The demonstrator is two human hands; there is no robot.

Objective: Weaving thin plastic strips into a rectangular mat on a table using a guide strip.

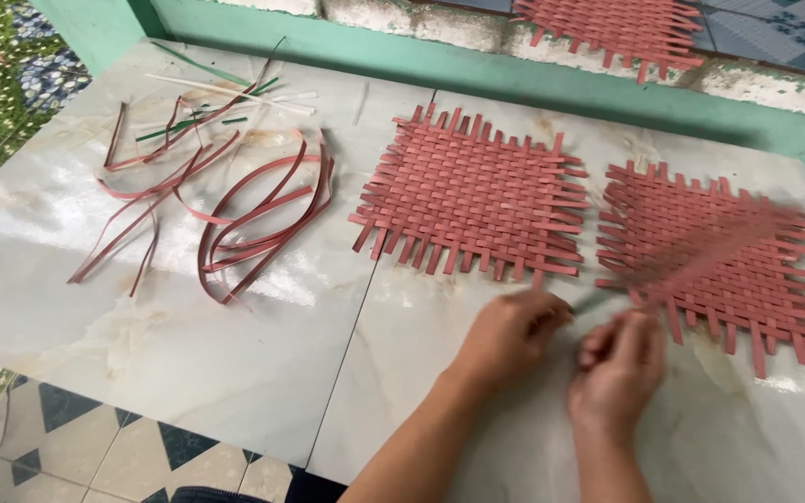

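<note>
Your left hand (512, 328) sits low on the pale marbled worktop (188, 354), just below the front edge of the middle woven mat (472, 196). Its fingers are curled inward, pressed together around the near end of a red strip (701, 265); motion blur hides the exact contact. Your right hand (619, 363) lies close beside the left, apart from it by a narrow gap, fingers bent and pinching the same strip at its lower end.

The strip runs up and to the right from your hands, across the right woven mat (729, 251). It is heavily blurred, so you cannot tell whether it lies on that mat or above it. What looks like a short greenish piece (593, 303) shows between the two hands, too blurred to identify.

Both mats on the worktop are red, flat, rectangular, with loose strip ends projecting on all sides. They lie side by side, near but not touching. A third red woven mat (621, 28) rests on the ledge beyond the green wall edge.

Far left on the worktop lies a loose pile of red strips (244, 219), curled and overlapping, with a few white and green strips (225, 93) behind it. Patterned floor tiles (95, 447) show below the worktop's near edge.
</note>
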